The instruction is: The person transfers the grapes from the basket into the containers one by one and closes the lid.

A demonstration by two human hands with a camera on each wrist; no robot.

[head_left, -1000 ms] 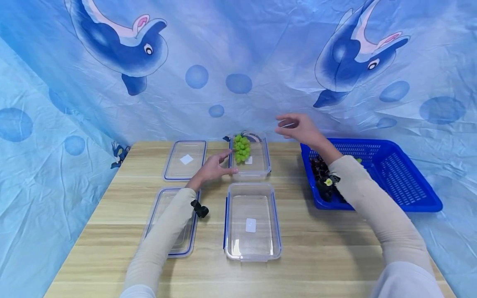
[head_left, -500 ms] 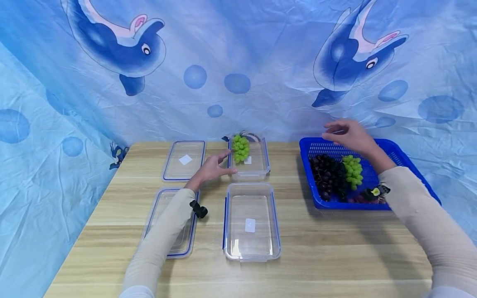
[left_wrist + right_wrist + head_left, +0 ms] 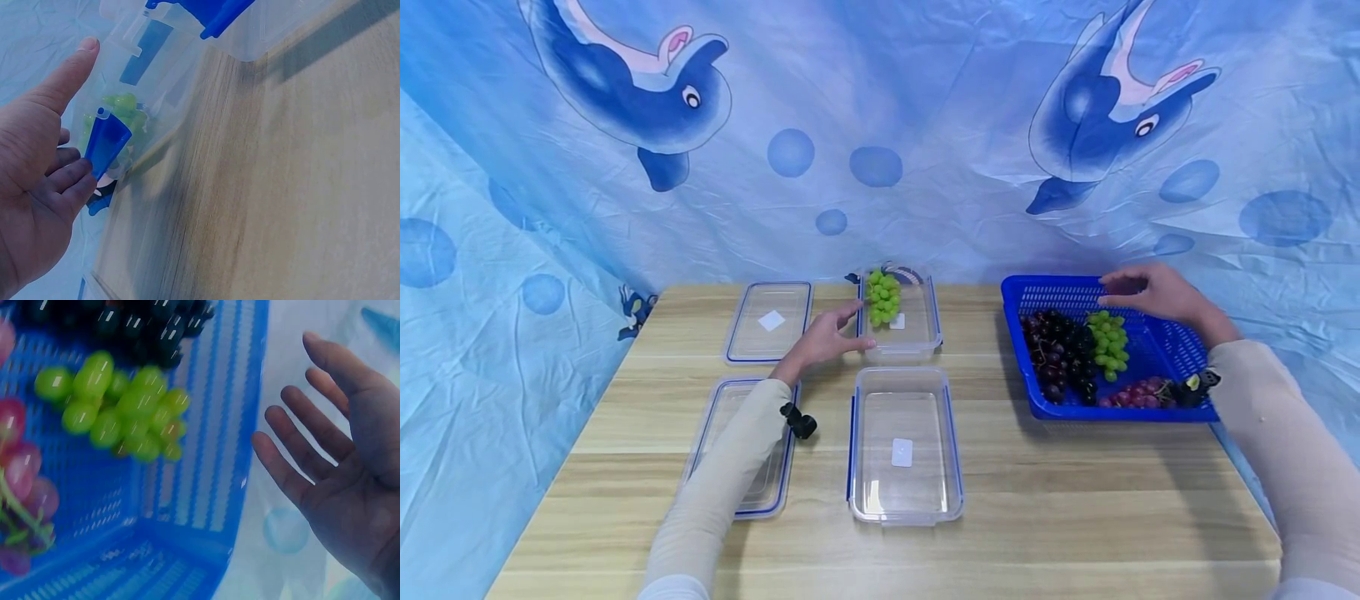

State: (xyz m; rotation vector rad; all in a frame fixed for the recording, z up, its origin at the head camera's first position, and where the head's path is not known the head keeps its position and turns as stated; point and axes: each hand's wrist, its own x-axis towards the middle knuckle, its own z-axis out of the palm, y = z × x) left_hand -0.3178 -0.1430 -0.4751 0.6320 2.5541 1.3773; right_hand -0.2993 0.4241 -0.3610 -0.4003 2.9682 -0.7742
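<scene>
My left hand (image 3: 829, 337) touches the left side of the far clear container (image 3: 917, 337), its thumb and fingers spread. Inside that container lies a bunch of green grapes (image 3: 883, 298) against the left wall. In the left wrist view, fingertips (image 3: 81, 169) are right at a blue side latch (image 3: 107, 139). My right hand (image 3: 1157, 293) hovers over the back of the blue basket (image 3: 1232, 418), fingers loosely bent and holding nothing. Below it in the basket are another green bunch (image 3: 1107, 343), dark grapes (image 3: 1060, 354) and red grapes (image 3: 1138, 393).
A second clear container (image 3: 906, 492) with a white label stands nearer on the wooden table (image 3: 1015, 517). Two blue-edged lids lie to the left, a far lid (image 3: 771, 321) and a near lid (image 3: 767, 467) partly under the left sleeve. A dolphin-printed curtain (image 3: 880, 75) hangs behind.
My right hand has moved right, from beside the far container to over the basket, then lower, uncovering the grapes there. My left hand stays at the far container.
</scene>
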